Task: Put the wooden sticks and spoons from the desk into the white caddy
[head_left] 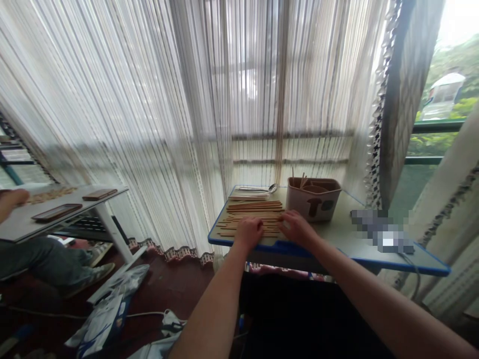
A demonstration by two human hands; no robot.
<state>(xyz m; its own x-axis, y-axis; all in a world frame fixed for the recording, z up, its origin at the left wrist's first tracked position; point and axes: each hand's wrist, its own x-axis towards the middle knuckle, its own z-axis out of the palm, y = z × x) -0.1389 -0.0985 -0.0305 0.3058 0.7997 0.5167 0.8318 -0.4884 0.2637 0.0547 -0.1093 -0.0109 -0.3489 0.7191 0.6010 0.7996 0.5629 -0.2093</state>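
Note:
Light wooden chopsticks (255,206) lie side by side in rows on the small blue-edged table (337,234). My left hand (250,232) rests over the near rows with its fingers curled in on some of the chopsticks. At their right ends is my right hand (296,225), fingers bent together around the tips; exactly how many it grips is hidden. Just behind my right hand stands a divided utensil holder (314,205) with a few sticks upright in it. Metal utensils, among them a slotted spoon (273,188), lie along the table's back edge.
A blurred, pixelated object (381,232) with a cord lies on the table's right side. At left, another person's hand (15,202) is over a white table (22,219) bearing small wooden pieces and two brown trays. Sheer curtains (168,99) hang behind; bags and cables lie on the floor.

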